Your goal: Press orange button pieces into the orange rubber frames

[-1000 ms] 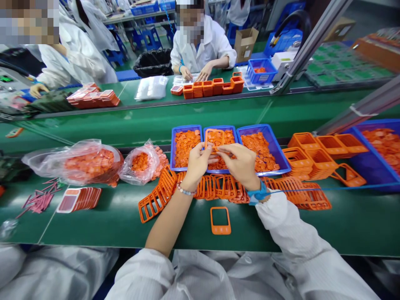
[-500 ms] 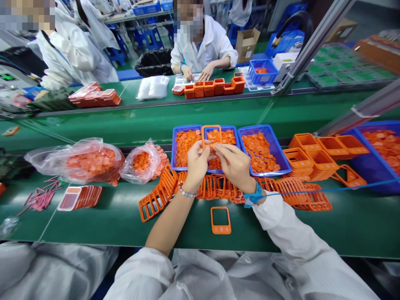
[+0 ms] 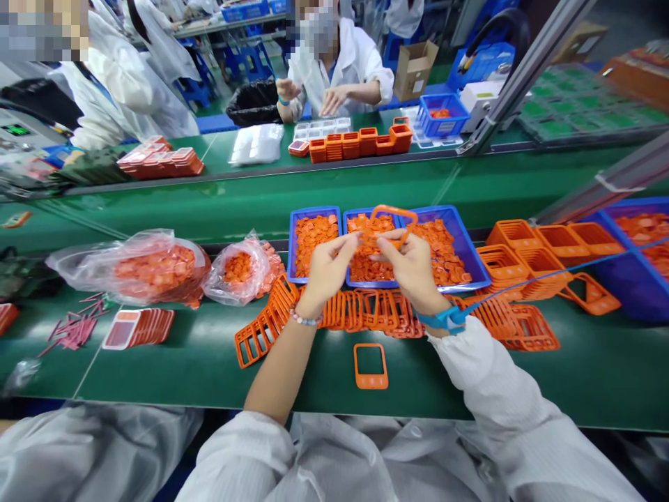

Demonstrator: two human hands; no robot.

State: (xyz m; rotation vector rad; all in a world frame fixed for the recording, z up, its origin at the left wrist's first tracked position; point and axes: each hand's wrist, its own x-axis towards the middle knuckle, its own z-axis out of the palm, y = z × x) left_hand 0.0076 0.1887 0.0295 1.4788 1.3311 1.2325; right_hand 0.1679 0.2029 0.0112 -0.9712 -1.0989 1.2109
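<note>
The left hand [image 3: 327, 272] and right hand [image 3: 412, 270] stand close together, pinching an orange moulded frame [image 3: 394, 208] above the middle blue tray [image 3: 371, 284]. Loose orange frames [image 3: 366, 310] line its front edge; open green surface [image 3: 418, 383] lies nearer the person.

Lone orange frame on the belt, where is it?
In the head view, the orange frame lies flat on the green belt, just below the overlapping row of orange frames, between the left forearm and right sleeve.
</note>
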